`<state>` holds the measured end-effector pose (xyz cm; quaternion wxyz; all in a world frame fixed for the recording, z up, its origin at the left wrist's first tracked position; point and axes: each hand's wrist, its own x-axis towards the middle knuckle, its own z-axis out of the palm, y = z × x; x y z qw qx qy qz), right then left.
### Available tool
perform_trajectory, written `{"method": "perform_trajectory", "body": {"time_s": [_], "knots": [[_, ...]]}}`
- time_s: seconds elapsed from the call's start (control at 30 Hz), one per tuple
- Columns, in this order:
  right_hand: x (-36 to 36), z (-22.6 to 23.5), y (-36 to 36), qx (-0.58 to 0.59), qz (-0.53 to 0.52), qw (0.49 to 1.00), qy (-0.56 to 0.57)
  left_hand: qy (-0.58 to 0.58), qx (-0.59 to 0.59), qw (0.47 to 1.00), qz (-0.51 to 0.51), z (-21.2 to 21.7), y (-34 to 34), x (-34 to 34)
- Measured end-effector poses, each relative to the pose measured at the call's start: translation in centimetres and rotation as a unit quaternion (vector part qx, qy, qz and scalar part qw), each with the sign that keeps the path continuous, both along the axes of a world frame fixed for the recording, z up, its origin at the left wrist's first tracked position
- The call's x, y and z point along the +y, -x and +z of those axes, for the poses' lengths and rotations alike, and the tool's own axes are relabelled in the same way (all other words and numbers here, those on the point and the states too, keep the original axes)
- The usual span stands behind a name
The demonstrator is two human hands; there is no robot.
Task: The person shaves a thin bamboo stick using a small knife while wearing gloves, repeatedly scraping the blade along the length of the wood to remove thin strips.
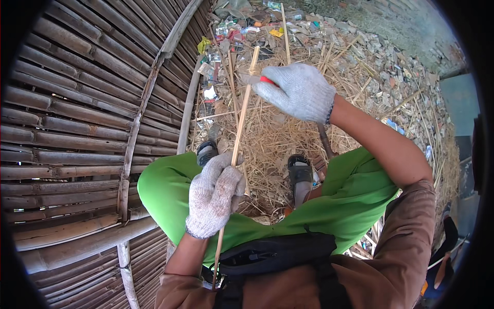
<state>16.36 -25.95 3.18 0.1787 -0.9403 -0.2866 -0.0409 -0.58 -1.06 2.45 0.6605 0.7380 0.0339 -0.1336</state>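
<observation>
A long, pale bamboo strip [241, 122] runs slantwise from near my waist up past my knees. My left hand [212, 193], in a stained whitish knit glove, is closed round its lower part. Farther up, my right hand [303, 91], gloved in light grey knit, grips a knife [268, 81] with a red handle. The short blade points left and meets the strip near its upper end. Most of the knife's handle is hidden in the right glove.
A bamboo slat wall [87, 113] stands close on my left. Straw-like shavings [278, 134] cover the ground around my sandals, with scattered litter [231, 33] beyond. A dark bag [278, 252] rests at my waist. Part of another person [446, 252] shows at the right edge.
</observation>
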Motion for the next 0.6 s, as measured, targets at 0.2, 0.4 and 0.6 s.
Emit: {"method": "perform_trajectory", "body": {"time_s": [0.2, 0.4, 0.6], "knots": [[1.9, -1.6, 5.0, 0.040, 0.101, 0.993, -0.043, 0.020, -0.002, 1.000, 0.012, -0.5, 0.0, 0.3], [1.6, -0.2, 2.9, -0.002, 0.087, 0.996, -0.004, 0.032, -0.033, 0.999, 0.008, -0.6, 0.1, 0.6], [0.1, -0.3, -0.8, -0.033, 0.004, 0.999, -0.007, 0.020, -0.032, 0.999, 0.002, -0.2, 0.3, 0.4]]}}
